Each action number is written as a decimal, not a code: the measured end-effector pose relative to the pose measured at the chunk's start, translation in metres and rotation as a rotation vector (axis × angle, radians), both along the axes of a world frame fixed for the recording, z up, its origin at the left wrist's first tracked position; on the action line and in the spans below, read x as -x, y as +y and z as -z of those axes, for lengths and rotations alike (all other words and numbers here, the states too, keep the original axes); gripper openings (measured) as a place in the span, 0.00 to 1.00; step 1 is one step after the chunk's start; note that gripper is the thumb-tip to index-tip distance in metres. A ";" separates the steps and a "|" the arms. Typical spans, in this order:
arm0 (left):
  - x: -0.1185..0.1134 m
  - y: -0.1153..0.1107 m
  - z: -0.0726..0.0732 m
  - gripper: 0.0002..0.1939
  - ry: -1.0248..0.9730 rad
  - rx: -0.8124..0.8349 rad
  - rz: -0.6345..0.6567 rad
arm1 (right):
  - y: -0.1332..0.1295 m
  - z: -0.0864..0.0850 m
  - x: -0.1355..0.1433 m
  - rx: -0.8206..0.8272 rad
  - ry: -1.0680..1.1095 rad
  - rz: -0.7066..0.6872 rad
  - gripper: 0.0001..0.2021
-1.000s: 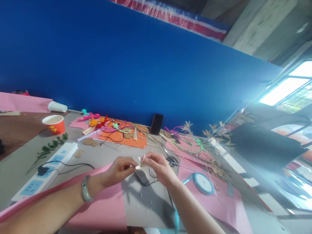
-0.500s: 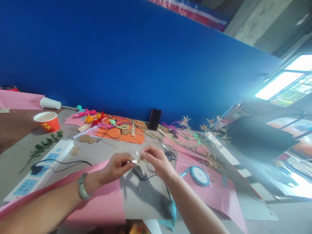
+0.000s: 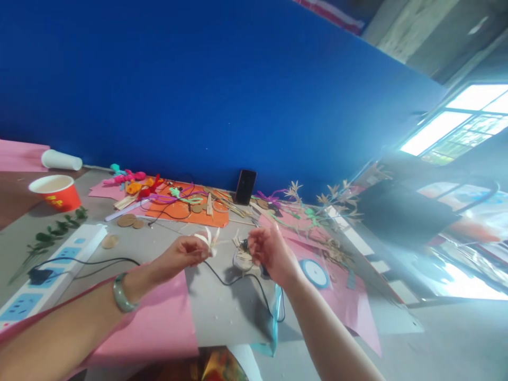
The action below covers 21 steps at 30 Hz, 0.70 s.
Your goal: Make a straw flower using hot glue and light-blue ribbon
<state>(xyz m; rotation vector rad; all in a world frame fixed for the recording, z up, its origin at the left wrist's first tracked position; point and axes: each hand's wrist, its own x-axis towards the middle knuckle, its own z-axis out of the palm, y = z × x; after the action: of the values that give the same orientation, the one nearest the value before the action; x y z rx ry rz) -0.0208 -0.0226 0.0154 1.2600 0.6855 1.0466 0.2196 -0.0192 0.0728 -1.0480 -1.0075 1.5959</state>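
My left hand [image 3: 186, 253] pinches a small pale flower [image 3: 211, 242] made of thin, pointed petals, which stand up above the fingertips. To the right of it, my right hand [image 3: 273, 255] is held with thumb raised and fingers loosely curled and apart; nothing shows in its grasp. Just beside those fingers lies a little heap of pale strips [image 3: 242, 258] with a small dark object at its edge, partly covered by the hand. A black cable [image 3: 226, 282] curves over the grey tabletop [image 3: 222, 317] below both hands.
At left are a power strip [image 3: 53, 278], a red paper cup [image 3: 55, 193] and a leafy sprig [image 3: 51, 237]. Behind, a phone [image 3: 245, 187] leans on the blue partition [image 3: 198, 95] near orange paper [image 3: 174, 210]. A ribbon roll [image 3: 315, 273] lies right, on pink paper.
My hands have moved apart: the right one left the flower and went right, toward the heap of strips. The left keeps the flower, whose petals now point up. The view has shifted slightly.
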 end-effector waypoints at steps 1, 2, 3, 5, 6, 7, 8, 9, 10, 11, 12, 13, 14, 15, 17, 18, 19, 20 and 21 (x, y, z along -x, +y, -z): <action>0.001 -0.001 -0.002 0.16 0.006 0.003 0.070 | -0.002 0.003 0.008 0.032 0.044 -0.045 0.27; 0.001 -0.002 -0.003 0.16 0.024 0.003 0.145 | -0.003 0.006 0.017 0.061 0.091 -0.086 0.29; 0.002 -0.004 -0.006 0.15 0.048 -0.005 0.213 | -0.004 0.008 0.025 0.084 0.142 -0.118 0.30; 0.004 -0.006 -0.010 0.13 0.100 -0.046 0.310 | -0.005 0.010 0.040 0.113 0.224 -0.151 0.32; 0.004 -0.006 -0.013 0.12 0.117 -0.066 0.330 | -0.004 0.011 0.045 0.118 0.257 -0.149 0.32; 0.005 -0.005 -0.014 0.11 0.126 -0.076 0.332 | -0.003 0.011 0.048 0.125 0.286 -0.149 0.32; 0.005 -0.005 -0.016 0.10 0.128 -0.076 0.324 | -0.001 0.010 0.050 0.130 0.312 -0.148 0.31; 0.005 -0.004 -0.016 0.10 0.127 -0.072 0.315 | 0.000 0.009 0.050 0.136 0.333 -0.154 0.31; 0.005 -0.003 -0.016 0.09 0.128 -0.068 0.311 | 0.001 0.009 0.049 0.143 0.349 -0.166 0.31; 0.004 -0.002 -0.015 0.09 0.130 -0.067 0.316 | 0.002 0.008 0.049 0.146 0.360 -0.178 0.31; 0.003 -0.002 -0.014 0.08 0.133 -0.070 0.331 | 0.002 0.007 0.048 0.147 0.367 -0.185 0.30; 0.002 -0.003 -0.013 0.08 0.138 -0.071 0.354 | 0.002 0.006 0.048 0.147 0.372 -0.192 0.31; 0.000 -0.004 -0.011 0.07 0.142 -0.068 0.382 | 0.002 0.005 0.048 0.148 0.377 -0.198 0.31; -0.001 -0.006 -0.010 0.07 0.146 -0.060 0.409 | 0.001 0.005 0.049 0.149 0.382 -0.202 0.30; -0.003 -0.008 -0.009 0.08 0.161 -0.035 0.430 | 0.001 0.003 0.051 0.146 0.376 -0.209 0.30; -0.003 -0.009 -0.009 0.08 0.172 -0.025 0.419 | 0.002 0.002 0.051 0.136 0.357 -0.212 0.30; -0.003 -0.009 -0.010 0.09 0.178 -0.015 0.395 | 0.004 0.000 0.050 0.117 0.323 -0.209 0.30; -0.003 -0.009 -0.011 0.10 0.179 -0.006 0.366 | 0.006 -0.003 0.046 0.085 0.267 -0.200 0.30; -0.002 -0.008 -0.012 0.11 0.177 0.002 0.336 | 0.009 -0.008 0.041 0.037 0.181 -0.183 0.30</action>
<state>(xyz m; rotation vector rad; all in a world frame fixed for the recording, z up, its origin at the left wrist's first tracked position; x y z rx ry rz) -0.0185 -0.0309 0.0270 1.4205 0.5812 0.6645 0.1787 -0.0099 0.0806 -0.8374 -0.9765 1.8289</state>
